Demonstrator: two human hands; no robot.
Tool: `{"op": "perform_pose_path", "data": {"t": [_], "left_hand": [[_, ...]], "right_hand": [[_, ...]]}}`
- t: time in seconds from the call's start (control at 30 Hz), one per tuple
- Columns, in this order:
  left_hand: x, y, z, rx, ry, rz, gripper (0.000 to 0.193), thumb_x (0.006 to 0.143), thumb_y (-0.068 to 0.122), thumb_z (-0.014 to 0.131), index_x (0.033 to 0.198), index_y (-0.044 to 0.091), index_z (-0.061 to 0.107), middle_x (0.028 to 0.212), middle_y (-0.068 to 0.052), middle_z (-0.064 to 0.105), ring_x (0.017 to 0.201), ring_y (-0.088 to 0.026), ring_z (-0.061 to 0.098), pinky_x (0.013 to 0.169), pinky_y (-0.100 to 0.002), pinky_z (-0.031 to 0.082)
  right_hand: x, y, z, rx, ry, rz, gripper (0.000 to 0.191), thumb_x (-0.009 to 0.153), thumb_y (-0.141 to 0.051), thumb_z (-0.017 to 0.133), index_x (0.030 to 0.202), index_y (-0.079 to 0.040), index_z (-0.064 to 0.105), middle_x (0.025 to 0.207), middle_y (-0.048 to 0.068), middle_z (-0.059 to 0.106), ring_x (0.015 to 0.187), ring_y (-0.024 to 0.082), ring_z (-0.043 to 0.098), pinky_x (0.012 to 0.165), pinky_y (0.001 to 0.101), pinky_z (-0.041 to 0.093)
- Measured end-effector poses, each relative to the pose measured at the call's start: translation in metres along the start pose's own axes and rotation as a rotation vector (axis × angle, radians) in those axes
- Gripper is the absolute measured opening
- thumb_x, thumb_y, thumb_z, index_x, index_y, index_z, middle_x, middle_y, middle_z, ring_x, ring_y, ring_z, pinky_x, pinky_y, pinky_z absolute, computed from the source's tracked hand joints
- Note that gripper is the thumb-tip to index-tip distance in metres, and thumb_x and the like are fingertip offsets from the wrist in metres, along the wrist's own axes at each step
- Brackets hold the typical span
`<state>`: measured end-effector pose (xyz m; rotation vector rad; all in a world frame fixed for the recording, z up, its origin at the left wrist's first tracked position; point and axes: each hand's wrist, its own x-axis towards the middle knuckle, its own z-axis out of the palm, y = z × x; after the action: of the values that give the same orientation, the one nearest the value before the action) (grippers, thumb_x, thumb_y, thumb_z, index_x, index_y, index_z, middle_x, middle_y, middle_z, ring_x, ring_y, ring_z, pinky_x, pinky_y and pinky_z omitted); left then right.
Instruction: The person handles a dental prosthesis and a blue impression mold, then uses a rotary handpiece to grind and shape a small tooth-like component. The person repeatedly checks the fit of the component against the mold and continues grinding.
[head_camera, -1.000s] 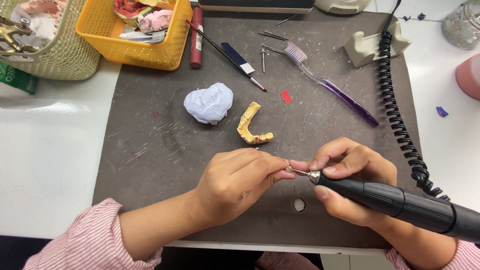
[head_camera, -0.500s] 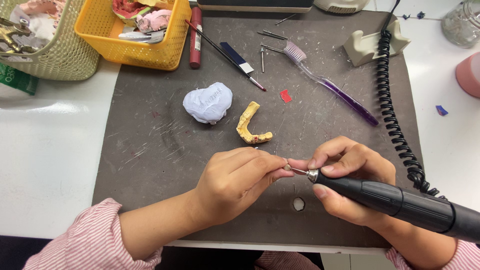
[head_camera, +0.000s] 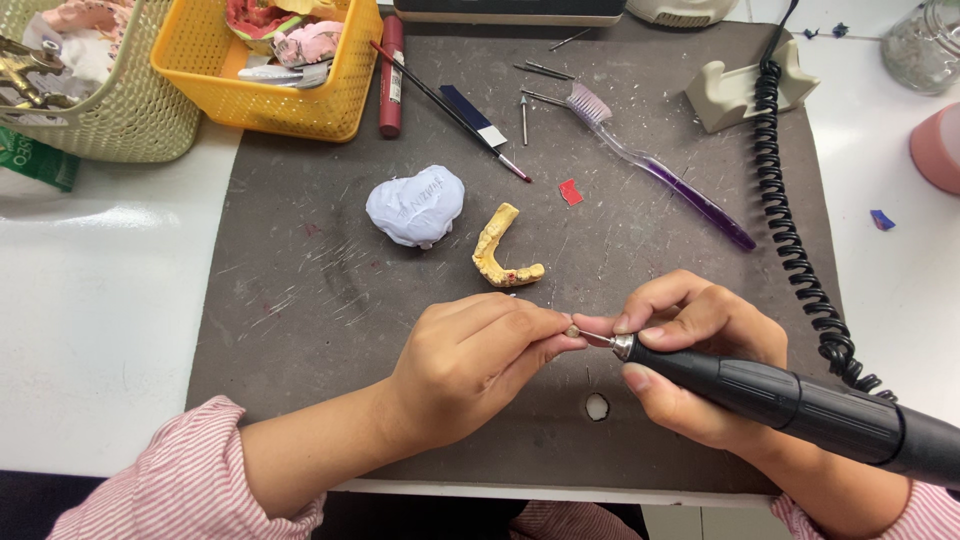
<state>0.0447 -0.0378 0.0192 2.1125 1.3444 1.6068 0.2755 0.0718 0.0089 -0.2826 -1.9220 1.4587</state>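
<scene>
Hands meeting near the surface's front edge: right hand (head_camera: 690, 350) gripping a black handpiece (head_camera: 800, 410), left hand (head_camera: 480, 365) pinching its metal bur (head_camera: 592, 338); the bur's tip is lying hidden between fingertips.

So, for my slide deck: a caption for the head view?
Left hand pinches the bur tip of a black handpiece held by the right hand.

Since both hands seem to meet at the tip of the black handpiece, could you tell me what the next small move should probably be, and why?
Probably seat or free the bur with a small push or twist. The left hand pinches the thin metal bur at the nose of the black handpiece, which the right hand grips. The yellow dental piece and white cast lie untouched on the grey mat.
</scene>
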Motion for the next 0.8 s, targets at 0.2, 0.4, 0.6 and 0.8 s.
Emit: {"op": "perform_pose_path", "data": {"t": [0.2,0.4,0.6,0.8], "left_hand": [[-0.0003,0.0006,-0.0006,-0.011,0.006,-0.002,0.019,0.092,0.005,0.082,0.105,0.001,0.070,0.090,-0.008,0.071,0.077,-0.023,0.071,0.067,-0.034,0.056],[0.0000,0.0023,-0.0016,-0.026,0.004,-0.015,0.018,0.091,0.005,0.083,0.103,0.002,0.070,0.089,-0.007,0.071,0.075,-0.022,0.072,0.065,-0.033,0.056],[-0.0003,0.0017,-0.0009,-0.028,0.021,0.004,0.020,0.090,0.007,0.085,0.101,0.003,0.069,0.088,-0.008,0.071,0.076,-0.022,0.072,0.066,-0.033,0.057],[-0.0014,0.0009,0.0000,-0.040,0.018,0.008,0.020,0.089,0.006,0.085,0.100,0.002,0.069,0.089,-0.008,0.072,0.077,-0.022,0.073,0.067,-0.033,0.057]], "right_hand": [[-0.0012,0.0002,-0.0009,0.094,-0.028,-0.002,0.025,0.092,0.007,0.068,0.110,-0.005,0.055,0.115,0.017,0.062,0.119,0.032,0.072,0.113,0.0539,0.061],[-0.0019,0.0008,-0.0025,0.104,-0.043,0.006,0.025,0.091,0.005,0.069,0.110,-0.006,0.056,0.114,0.017,0.062,0.120,0.033,0.073,0.112,0.0552,0.062],[-0.0017,0.0019,-0.0023,0.134,-0.062,-0.022,0.025,0.094,0.005,0.069,0.113,-0.006,0.056,0.115,0.017,0.060,0.111,0.022,0.070,0.118,0.0619,0.059],[-0.0023,0.0011,-0.0012,0.173,-0.056,-0.017,0.025,0.094,0.005,0.068,0.113,-0.005,0.056,0.116,0.017,0.059,0.116,0.024,0.070,0.119,0.0638,0.058]]}}
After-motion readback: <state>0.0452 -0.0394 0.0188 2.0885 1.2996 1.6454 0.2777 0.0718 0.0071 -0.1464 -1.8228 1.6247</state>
